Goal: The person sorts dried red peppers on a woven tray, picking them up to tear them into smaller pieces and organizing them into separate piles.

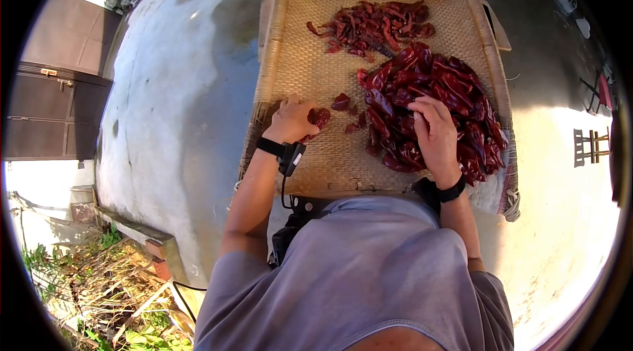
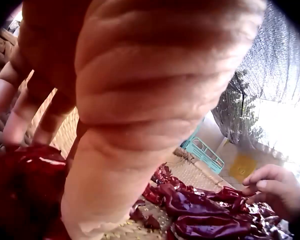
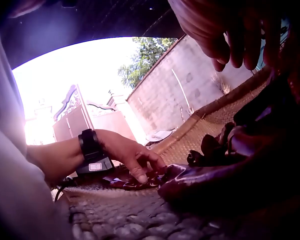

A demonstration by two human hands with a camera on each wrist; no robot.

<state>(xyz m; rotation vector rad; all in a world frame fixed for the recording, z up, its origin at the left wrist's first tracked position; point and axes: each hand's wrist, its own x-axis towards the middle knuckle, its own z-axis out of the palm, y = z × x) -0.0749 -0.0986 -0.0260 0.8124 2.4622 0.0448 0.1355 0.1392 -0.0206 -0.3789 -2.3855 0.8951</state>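
In the head view, my left hand is at the left side of a woven tray, with a dried red chili pepper between its thumb and fingers. The left wrist view has the fingertips at the top of the glossy chili and the thumb on the other side. My right hand is over the near part of a big heap of whole dried chilies, its fingers loosely bent. Nothing shows between those fingers in the right wrist view. Small broken chili pieces lie between the hands.
The woven tray has a raised rim. At its far end sits a smaller pile of shrivelled, torn chilies. A teal plastic crate stands beyond the tray, and a wooden stool is off to the right.
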